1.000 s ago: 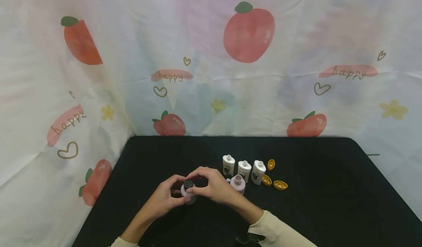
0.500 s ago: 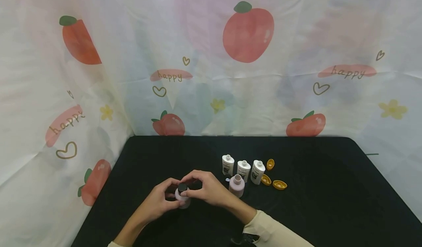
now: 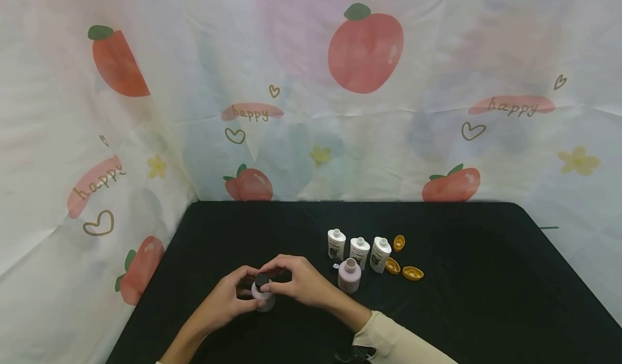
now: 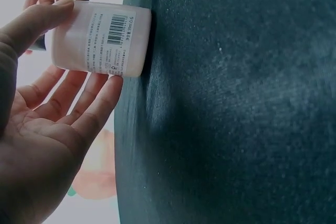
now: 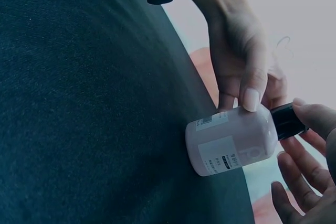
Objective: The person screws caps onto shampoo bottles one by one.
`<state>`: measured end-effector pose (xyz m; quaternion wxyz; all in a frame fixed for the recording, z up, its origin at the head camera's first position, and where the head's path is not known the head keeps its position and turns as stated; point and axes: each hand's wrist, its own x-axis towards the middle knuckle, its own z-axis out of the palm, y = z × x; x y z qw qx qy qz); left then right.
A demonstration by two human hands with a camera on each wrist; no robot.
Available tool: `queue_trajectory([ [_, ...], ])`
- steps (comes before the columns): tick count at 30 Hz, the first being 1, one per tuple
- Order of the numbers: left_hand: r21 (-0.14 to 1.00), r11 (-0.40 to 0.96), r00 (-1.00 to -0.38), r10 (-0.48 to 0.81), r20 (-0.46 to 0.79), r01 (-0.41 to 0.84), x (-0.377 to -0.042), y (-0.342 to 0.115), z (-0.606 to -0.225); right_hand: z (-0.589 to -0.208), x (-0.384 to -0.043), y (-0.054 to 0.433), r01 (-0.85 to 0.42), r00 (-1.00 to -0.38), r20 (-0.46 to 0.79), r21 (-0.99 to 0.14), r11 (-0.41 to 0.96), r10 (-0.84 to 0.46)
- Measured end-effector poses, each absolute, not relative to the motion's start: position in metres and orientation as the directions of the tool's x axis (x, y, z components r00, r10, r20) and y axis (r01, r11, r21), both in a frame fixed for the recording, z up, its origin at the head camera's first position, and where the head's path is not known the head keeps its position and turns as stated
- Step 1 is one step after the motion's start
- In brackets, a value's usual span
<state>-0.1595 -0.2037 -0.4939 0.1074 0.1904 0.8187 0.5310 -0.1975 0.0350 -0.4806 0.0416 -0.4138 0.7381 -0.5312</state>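
Note:
Near the left of the black table, a pale pink bottle (image 3: 263, 297) with a black cap (image 3: 261, 280) stands upright. My left hand (image 3: 224, 300) grips its body, thumb on one side and fingers on the other; a barcode label shows on the bottle (image 4: 107, 40) in the left wrist view. The thumb and fingers of my right hand (image 3: 302, 284) pinch the cap. In the right wrist view the cap (image 5: 289, 121) sits on the neck of the bottle (image 5: 231, 142). Whether it is fully tight I cannot tell.
Right of my hands stands another pink bottle (image 3: 349, 276), uncapped. Behind it are three white bottles (image 3: 359, 251) without caps. Three small gold boat-shaped pieces (image 3: 412, 273) lie to their right. A small shiny object (image 3: 336, 265) lies beside the pink bottle. Printed cloth (image 3: 364, 153) hangs behind the table.
Both hands and the capped bottle between them have shifted left and slightly nearer to me. The other pink bottle, partly covered by my right wrist before, now shows whole.

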Motion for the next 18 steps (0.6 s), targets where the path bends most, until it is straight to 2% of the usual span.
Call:
queue_trajectory([
  [10, 0.922, 0.334, -0.888, 0.459, 0.023, 0.197, -0.16, -0.211, -0.498, -0.475, -0.196, 0.038, -0.577, -0.643, 0.364, -0.808, 0.115, -0.673],
  [18, 0.922, 0.332, -0.883, 0.469, 0.02, 0.198, -0.158, -0.21, -0.496, -0.459, -0.196, 0.054, -0.572, -0.668, 0.326, -0.8, 0.181, -0.669],
])
